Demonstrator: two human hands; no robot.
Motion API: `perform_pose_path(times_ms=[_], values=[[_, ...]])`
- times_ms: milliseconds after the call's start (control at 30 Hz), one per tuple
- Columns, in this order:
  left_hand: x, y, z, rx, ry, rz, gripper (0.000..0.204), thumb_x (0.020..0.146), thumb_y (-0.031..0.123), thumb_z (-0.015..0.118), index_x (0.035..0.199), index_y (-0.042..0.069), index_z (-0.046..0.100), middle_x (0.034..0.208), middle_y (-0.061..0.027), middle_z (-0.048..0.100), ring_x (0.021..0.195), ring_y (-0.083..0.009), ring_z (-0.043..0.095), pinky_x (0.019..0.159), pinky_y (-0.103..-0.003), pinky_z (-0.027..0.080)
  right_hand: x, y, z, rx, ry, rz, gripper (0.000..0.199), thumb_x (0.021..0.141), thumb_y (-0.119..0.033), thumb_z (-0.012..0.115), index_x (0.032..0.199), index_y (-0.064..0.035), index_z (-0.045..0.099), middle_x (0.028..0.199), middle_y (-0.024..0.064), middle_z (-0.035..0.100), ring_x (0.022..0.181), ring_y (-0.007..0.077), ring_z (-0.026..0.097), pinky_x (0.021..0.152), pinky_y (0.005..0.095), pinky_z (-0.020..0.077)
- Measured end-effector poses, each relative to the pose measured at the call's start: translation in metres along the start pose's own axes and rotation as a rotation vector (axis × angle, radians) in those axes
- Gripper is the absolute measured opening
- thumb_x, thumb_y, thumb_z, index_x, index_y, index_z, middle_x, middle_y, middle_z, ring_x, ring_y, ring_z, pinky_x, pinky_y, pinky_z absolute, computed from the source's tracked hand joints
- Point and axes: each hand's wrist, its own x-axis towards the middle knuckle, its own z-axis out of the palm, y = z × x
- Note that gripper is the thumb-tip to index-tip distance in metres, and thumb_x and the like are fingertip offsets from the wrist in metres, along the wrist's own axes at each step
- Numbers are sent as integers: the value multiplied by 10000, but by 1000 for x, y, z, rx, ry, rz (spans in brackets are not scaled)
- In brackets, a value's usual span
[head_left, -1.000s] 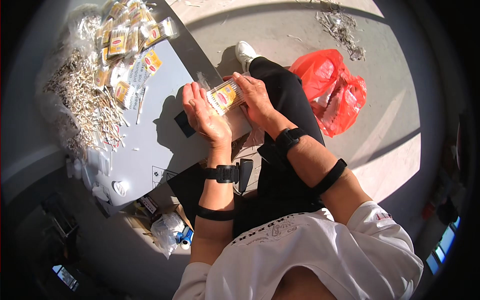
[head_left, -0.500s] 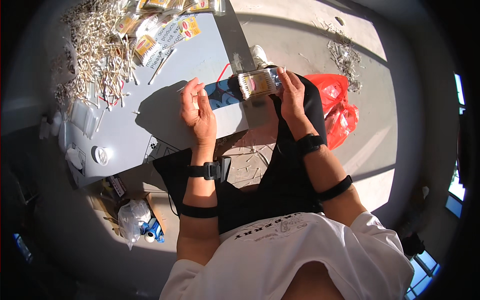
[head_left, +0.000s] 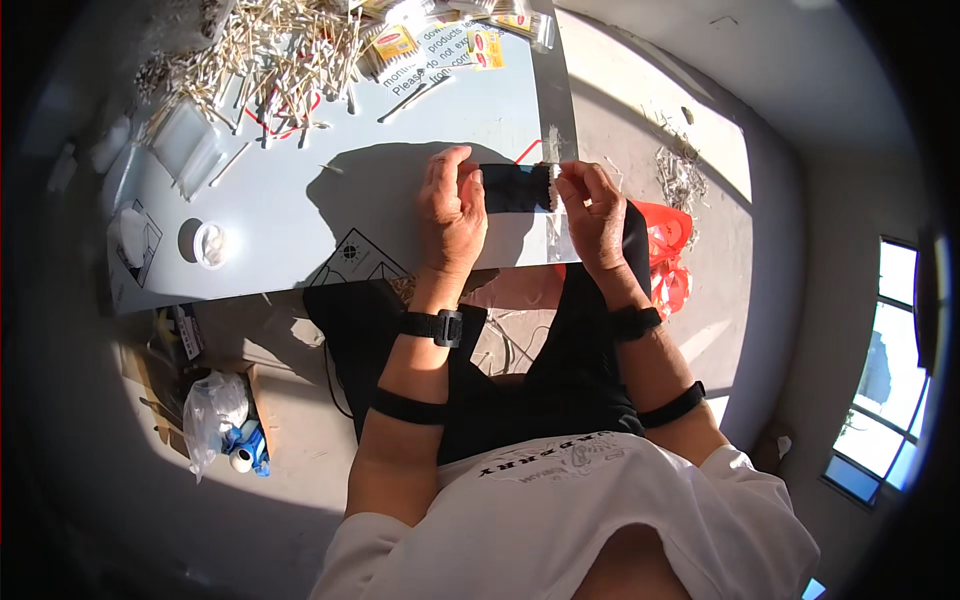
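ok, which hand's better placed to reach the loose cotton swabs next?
Probably the left hand: it's nearer the loose cotton swabs; the right hand is farther off, by the right end of the dark rectangular piece.

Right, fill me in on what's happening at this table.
A person has both bare hands over the table. The left hand is at one end of a dark flat rectangle; the right hand is at the other, by a small white-edged item, partly hidden. Loose cotton swabs are heaped toward the table's far left, with yellow-labelled swab packets beside them. A red plastic bag lies to the right.
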Motion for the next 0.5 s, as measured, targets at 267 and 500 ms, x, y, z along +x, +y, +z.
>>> perform_pose_path(times_ms=[267, 500], values=[[58, 0, -56, 859, 3, 118, 327, 721, 36, 707, 1024, 55, 585, 1047, -113, 552, 1064, -319, 500, 917, -454, 418, 48, -35, 64, 27, -258, -41, 301, 794, -76, 687, 1083, -4, 650, 1012, 159, 623, 871, 279, 650, 775, 357, 530], [106, -8, -52, 1039, -103, 77, 174, 727, 55, 677, 881, 44, 597, 977, -134, 546, 998, -323, 502, 871, -450, 427, 115, -26, 113, -207, -134, -292, 344, 755, -89, 652, 1096, -41, 652, 1049, 145, 605, 911, 296, 616, 847, 365, 513]])
